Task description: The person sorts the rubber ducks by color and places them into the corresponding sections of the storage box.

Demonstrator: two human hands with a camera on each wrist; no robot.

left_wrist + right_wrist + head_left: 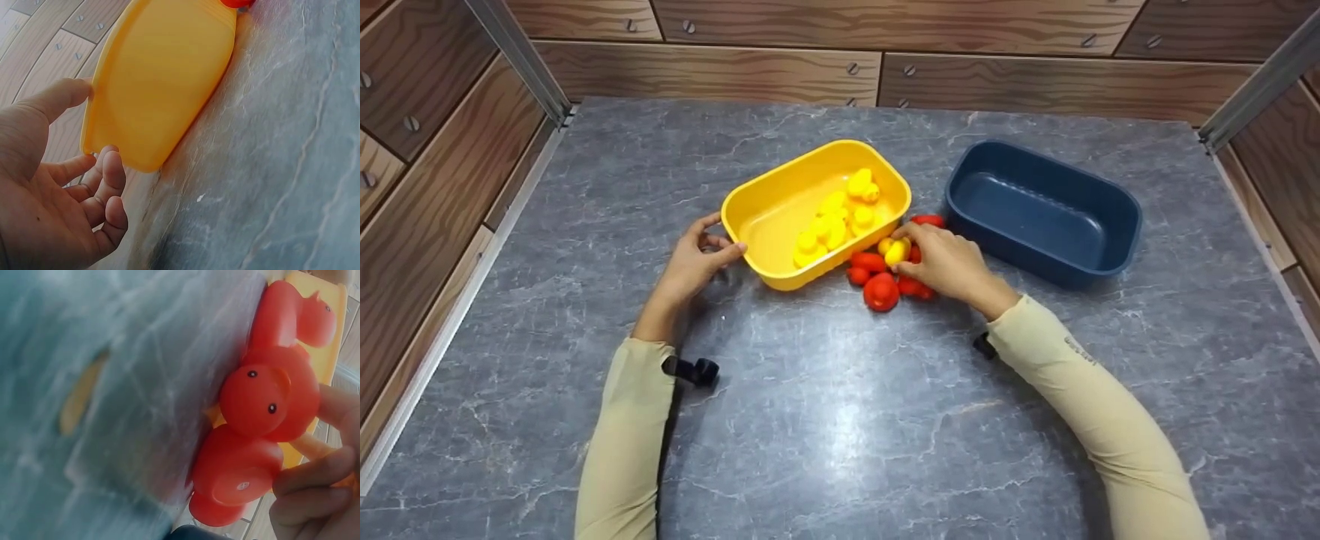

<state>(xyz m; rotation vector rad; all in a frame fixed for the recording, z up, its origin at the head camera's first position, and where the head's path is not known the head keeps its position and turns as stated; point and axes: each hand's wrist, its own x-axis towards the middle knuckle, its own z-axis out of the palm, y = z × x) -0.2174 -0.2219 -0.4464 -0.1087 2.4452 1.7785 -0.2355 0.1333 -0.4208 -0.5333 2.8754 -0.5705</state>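
My left hand pinches the left end of a yellow plastic bin, its thumb on the rim in the left wrist view. Several yellow rubber ducks lie inside, mostly toward the bin's right side. Just outside the bin's front right wall, my right hand grips another yellow rubber duck between thumb and fingers. Below and around those fingers sit several red rubber ducks, some lying on their sides. Close up in the right wrist view, a red duck hides most of the held one.
A dark blue bin stands to the right of the red ducks, with its bare floor showing. All this is on a grey marbled table. Wood-patterned panels close off the back and both sides.
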